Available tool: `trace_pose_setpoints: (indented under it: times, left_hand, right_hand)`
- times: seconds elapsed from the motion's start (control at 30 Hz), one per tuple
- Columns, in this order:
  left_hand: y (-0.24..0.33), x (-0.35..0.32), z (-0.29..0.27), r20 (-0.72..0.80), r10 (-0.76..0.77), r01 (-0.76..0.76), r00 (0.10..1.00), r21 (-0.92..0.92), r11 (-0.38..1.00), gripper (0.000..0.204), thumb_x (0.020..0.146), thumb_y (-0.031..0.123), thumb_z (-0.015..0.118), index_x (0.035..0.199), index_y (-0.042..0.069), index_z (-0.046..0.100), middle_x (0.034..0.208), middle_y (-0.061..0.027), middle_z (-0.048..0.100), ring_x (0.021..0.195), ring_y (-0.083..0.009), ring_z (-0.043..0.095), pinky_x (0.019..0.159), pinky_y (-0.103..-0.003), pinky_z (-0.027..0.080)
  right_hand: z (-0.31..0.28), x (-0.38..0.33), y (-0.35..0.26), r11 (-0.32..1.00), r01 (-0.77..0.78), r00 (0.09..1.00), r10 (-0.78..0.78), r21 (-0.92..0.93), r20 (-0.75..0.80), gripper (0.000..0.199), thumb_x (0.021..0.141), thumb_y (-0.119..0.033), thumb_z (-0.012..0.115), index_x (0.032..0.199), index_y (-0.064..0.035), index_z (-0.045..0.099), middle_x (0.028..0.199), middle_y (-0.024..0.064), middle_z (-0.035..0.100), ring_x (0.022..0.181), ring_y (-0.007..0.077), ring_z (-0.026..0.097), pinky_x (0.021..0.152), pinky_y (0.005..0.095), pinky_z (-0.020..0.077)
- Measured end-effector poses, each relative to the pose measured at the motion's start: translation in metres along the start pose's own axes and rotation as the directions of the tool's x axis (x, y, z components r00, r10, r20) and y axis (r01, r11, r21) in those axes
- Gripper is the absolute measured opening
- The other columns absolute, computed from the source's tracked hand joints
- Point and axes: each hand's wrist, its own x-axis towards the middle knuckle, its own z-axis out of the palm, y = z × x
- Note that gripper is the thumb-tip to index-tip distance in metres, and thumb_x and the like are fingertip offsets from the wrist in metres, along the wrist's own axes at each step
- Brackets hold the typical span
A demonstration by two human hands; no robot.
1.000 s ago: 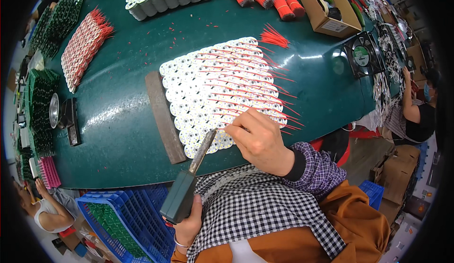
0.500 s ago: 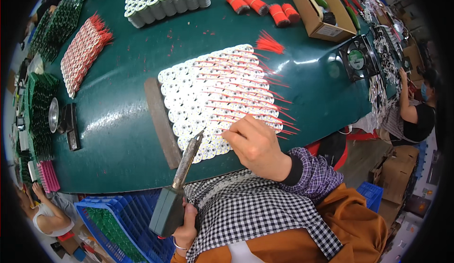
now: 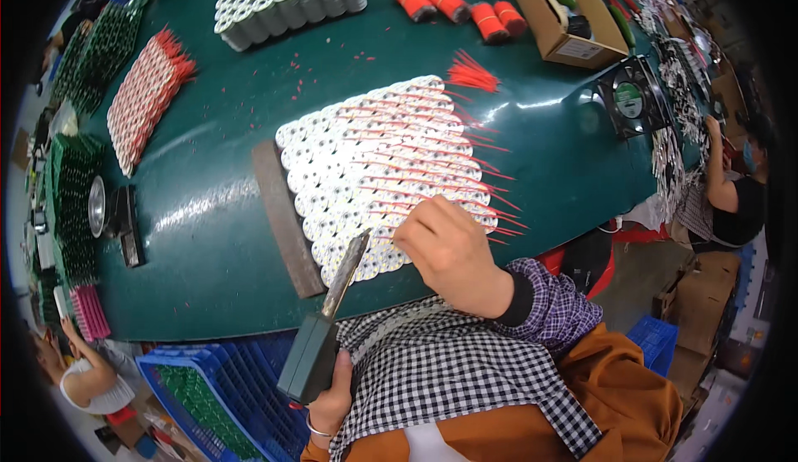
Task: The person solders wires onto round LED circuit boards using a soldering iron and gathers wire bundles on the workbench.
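My left hand (image 3: pixel 332 395) is closed around the dark green body of a soldering gun (image 3: pixel 309 356). Its metal tip rests on or just over a panel of round white circuit boards (image 3: pixel 324 171), close to my right fingertips. My right hand (image 3: pixel 453 254) is pinched at the panel's near edge, on what looks like a red wire; the fingers partly hide it. Rows of thin red wires (image 3: pixel 490 173) lie across the panel's right half and stick out past its right side. A dark flat bar (image 3: pixel 285 221) lies along the panel's left edge.
Beyond the panel are loose red wires (image 3: pixel 472 71), red wire bundles (image 3: pixel 449 3), a cardboard box (image 3: pixel 573 51) and stacked white discs (image 3: pixel 291 13). A small fan (image 3: pixel 629 100) stands right, a wired panel (image 3: pixel 145 100) left. Blue crates (image 3: pixel 208 379) sit below the table. Two people work nearby.
The soldering gun in my left hand has shifted to the right, its tip now nearer my right fingers. My right hand stays pinched in nearly the same spot.
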Motion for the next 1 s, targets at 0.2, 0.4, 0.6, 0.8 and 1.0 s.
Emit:
trace_pose_setpoints:
  times: [0.2,0.4,0.6,0.8,1.0]
  left_hand:
    - [0.004,0.000,0.003,0.057,-0.023,0.020,0.998,0.061,0.998,0.034,0.089,-0.008,0.069,0.122,-0.005,0.064,0.097,-0.0102,0.069,0.065,-0.0113,0.061,0.057,-0.026,0.049]
    - [-0.001,0.001,0.000,0.060,0.047,-0.057,0.997,0.167,0.984,0.027,0.089,-0.006,0.070,0.116,-0.005,0.067,0.088,-0.0080,0.069,0.067,-0.0114,0.062,0.059,-0.027,0.050]
    - [-0.002,0.001,-0.001,0.088,0.052,-0.066,0.995,0.158,0.985,0.022,0.090,-0.003,0.071,0.112,-0.004,0.067,0.087,-0.0078,0.068,0.068,-0.0115,0.062,0.059,-0.028,0.050]
    - [-0.001,-0.001,0.000,0.071,-0.059,0.058,0.996,0.018,0.998,0.019,0.091,-0.003,0.071,0.109,-0.004,0.066,0.087,-0.0070,0.067,0.067,-0.0106,0.061,0.058,-0.027,0.048]
    - [-0.007,-0.010,0.000,-0.011,0.025,-0.024,1.000,0.054,0.998,0.022,0.090,-0.007,0.069,0.111,-0.007,0.066,0.090,-0.0099,0.069,0.068,-0.0131,0.062,0.056,-0.029,0.049]
  right_hand:
    - [0.002,0.004,-0.003,0.999,-0.050,0.998,0.050,0.010,-0.041,0.012,0.079,-0.005,0.073,0.081,-0.0033,0.061,0.083,0.0087,0.053,0.081,0.0262,0.056,0.070,0.0383,0.0453]
    - [0.002,0.004,-0.004,0.999,-0.022,1.000,0.021,-0.030,-0.020,0.014,0.079,-0.004,0.074,0.083,-0.0033,0.061,0.083,0.0084,0.053,0.080,0.0261,0.055,0.069,0.0380,0.0434]
    - [0.004,0.004,-0.005,0.999,-0.007,0.999,0.005,-0.043,-0.054,0.020,0.073,0.001,0.076,0.082,-0.0043,0.059,0.081,0.0083,0.053,0.076,0.0259,0.055,0.068,0.0375,0.0433]
    - [0.004,0.001,-0.003,0.999,0.010,0.998,-0.013,-0.053,-0.054,0.018,0.075,0.000,0.075,0.083,-0.0040,0.060,0.082,0.0084,0.053,0.077,0.0263,0.055,0.068,0.0375,0.0434]
    - [0.005,0.001,-0.003,0.996,0.025,0.999,-0.028,-0.085,-0.033,0.012,0.081,-0.005,0.071,0.082,-0.0040,0.059,0.082,0.0079,0.052,0.082,0.0256,0.054,0.070,0.0377,0.0430]
